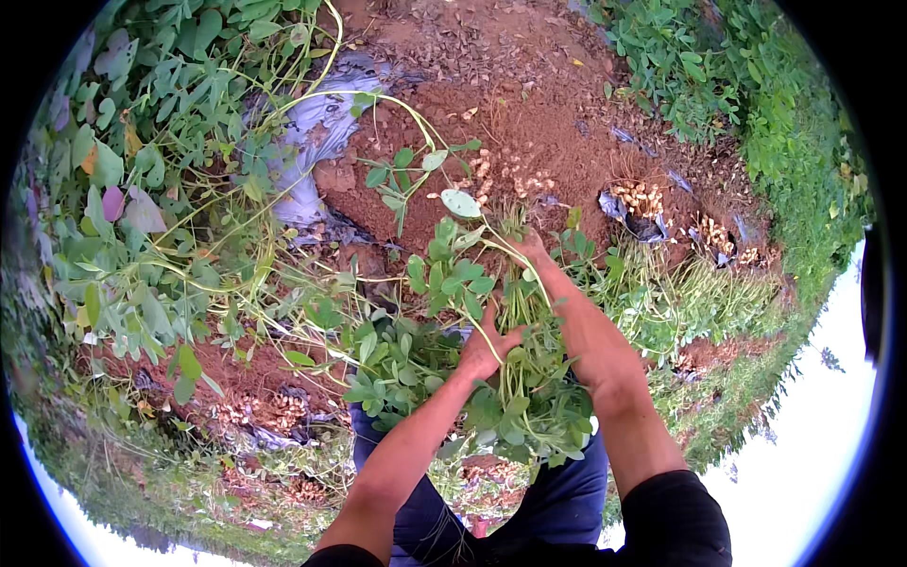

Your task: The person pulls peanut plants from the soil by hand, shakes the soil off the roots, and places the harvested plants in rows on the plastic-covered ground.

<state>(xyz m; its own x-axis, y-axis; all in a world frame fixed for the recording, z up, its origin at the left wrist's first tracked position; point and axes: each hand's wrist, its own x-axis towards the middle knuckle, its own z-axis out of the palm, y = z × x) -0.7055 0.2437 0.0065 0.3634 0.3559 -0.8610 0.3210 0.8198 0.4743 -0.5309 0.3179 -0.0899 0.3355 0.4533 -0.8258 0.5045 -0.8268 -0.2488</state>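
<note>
A bunch of uprooted peanut plants point(521, 312) hangs in front of my legs, its leafy tops toward me and its pods point(531, 184) pointing away, over the soil. My right hand point(528, 248) is closed around the stems close to the root end, its fingers partly hidden by leaves. Lower on the bunch, my left hand point(487, 351) lies against the stems and leaves, with thumb and forefinger spread apart. A long vine point(510, 249) with an oval leaf crosses in front of both hands.
Tall leafy vines point(163, 177) crowd the left side. Torn plastic mulch film point(315, 135) lies on the red soil point(453, 106). Pulled peanut plants with pods point(638, 198) lie in a row at right; more pods point(269, 411) lie at lower left. Green plants point(680, 64) border the upper right.
</note>
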